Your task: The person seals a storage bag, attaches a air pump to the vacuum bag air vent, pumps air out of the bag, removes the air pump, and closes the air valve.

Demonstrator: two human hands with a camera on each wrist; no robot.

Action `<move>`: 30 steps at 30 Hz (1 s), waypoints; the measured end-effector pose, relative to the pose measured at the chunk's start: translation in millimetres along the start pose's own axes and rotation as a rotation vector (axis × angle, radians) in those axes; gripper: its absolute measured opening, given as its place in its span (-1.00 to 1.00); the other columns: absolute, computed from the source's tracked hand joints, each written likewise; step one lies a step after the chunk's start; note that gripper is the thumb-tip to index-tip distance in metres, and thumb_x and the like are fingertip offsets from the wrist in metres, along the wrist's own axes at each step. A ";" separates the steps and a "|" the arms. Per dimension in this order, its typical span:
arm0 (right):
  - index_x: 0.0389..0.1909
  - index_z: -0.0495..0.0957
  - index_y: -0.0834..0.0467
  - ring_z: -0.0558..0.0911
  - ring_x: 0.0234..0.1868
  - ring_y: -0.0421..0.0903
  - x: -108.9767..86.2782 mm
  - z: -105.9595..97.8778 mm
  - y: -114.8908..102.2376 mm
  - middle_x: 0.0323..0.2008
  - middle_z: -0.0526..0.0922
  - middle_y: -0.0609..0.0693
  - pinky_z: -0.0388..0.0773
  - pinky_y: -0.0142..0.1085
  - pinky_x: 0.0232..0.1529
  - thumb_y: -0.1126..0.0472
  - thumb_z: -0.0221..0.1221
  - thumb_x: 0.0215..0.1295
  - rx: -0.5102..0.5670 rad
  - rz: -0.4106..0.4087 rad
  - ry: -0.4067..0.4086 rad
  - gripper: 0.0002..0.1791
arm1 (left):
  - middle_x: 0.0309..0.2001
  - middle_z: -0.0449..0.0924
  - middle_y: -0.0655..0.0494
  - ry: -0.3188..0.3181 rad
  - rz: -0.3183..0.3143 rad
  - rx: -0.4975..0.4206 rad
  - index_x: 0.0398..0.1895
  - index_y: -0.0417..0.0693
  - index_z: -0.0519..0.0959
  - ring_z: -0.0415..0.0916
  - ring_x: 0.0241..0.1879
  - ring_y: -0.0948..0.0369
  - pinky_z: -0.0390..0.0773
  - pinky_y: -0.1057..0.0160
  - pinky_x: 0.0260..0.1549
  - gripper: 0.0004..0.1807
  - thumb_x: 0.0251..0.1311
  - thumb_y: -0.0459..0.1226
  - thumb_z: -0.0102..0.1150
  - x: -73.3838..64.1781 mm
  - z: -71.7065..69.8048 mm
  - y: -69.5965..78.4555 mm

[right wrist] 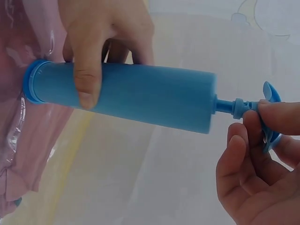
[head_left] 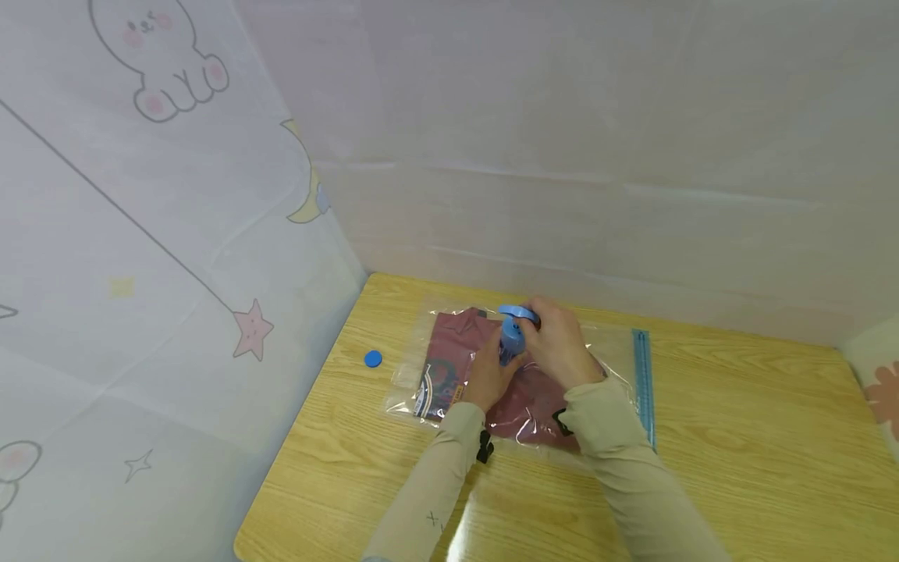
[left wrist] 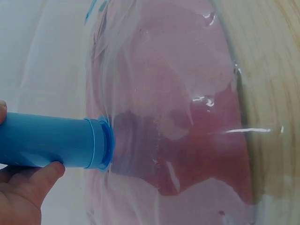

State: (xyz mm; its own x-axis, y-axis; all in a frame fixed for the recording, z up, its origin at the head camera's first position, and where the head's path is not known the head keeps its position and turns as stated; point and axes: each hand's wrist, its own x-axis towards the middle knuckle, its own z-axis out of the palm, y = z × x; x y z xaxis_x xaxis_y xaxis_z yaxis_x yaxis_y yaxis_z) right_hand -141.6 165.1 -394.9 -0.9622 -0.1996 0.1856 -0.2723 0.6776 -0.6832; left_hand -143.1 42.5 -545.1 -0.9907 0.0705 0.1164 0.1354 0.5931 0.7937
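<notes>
A light blue plastic pump shaped like a tube (right wrist: 140,93) is held upright on a big, flat, see-through plastic bag (head_left: 618,347). The wide part of the pump is gripped by the left hand (head_left: 488,375), with the thumb on one side and the fingers on the other. The curved light blue plastic handle (head_left: 518,312) at the top is pinched by the thumb and fingers of the right hand (head_left: 559,339). A short bit of thin blue rod (right wrist: 225,106) can be seen between the tube and the handle. The bag is touched by the pump's bottom end, where a darker blue plastic ring (right wrist: 31,81) is seen.

Folded dark pink cloth (head_left: 530,406) is kept inside the bag, and a coloured picture is printed on its left part. The bag's right end is edged by a long blue plastic strip (head_left: 643,382). The bag is laid on a light brown wooden table (head_left: 737,429). A small, round, flat blue disc (head_left: 373,358) is set on the table, near the bag's left side.
</notes>
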 end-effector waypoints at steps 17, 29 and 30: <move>-0.13 0.60 0.31 0.65 -0.11 0.19 -1.9 7.7 9.8 -0.16 0.69 0.25 0.56 0.04 -0.05 0.27 0.13 0.34 -0.025 0.004 -0.034 -0.80 | 0.22 0.51 -0.09 -0.010 0.000 -0.017 0.38 0.00 0.23 0.49 0.21 0.02 0.53 0.05 0.14 -0.33 0.27 -0.05 0.20 -0.2 -1.1 2.3; -0.11 0.58 0.33 0.66 -0.11 0.20 -4.0 7.4 10.6 -0.14 0.68 0.27 0.57 0.04 -0.05 0.27 0.12 0.36 -0.063 -0.006 -0.029 -0.78 | 0.24 0.50 -0.05 -0.014 -0.005 0.001 0.38 0.05 0.25 0.47 0.23 0.04 0.51 0.06 0.17 -0.35 0.26 -0.03 0.19 1.0 1.1 1.9; -0.12 0.59 0.33 0.66 -0.11 0.20 -3.9 7.2 10.5 -0.15 0.69 0.26 0.57 0.04 -0.06 0.27 0.13 0.35 -0.063 -0.010 -0.023 -0.78 | 0.24 0.50 -0.05 -0.013 -0.004 0.003 0.37 0.05 0.26 0.47 0.23 0.04 0.51 0.06 0.17 -0.35 0.26 -0.03 0.19 1.1 1.0 1.9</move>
State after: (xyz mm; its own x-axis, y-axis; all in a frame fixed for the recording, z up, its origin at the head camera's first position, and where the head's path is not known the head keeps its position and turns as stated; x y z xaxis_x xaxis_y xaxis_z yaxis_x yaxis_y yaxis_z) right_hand -140.6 167.8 -407.9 -0.9589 -0.2229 0.1754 -0.2832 0.7182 -0.6356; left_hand -144.0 44.6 -544.0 -0.9913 0.0786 0.1054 0.1315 0.5954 0.7926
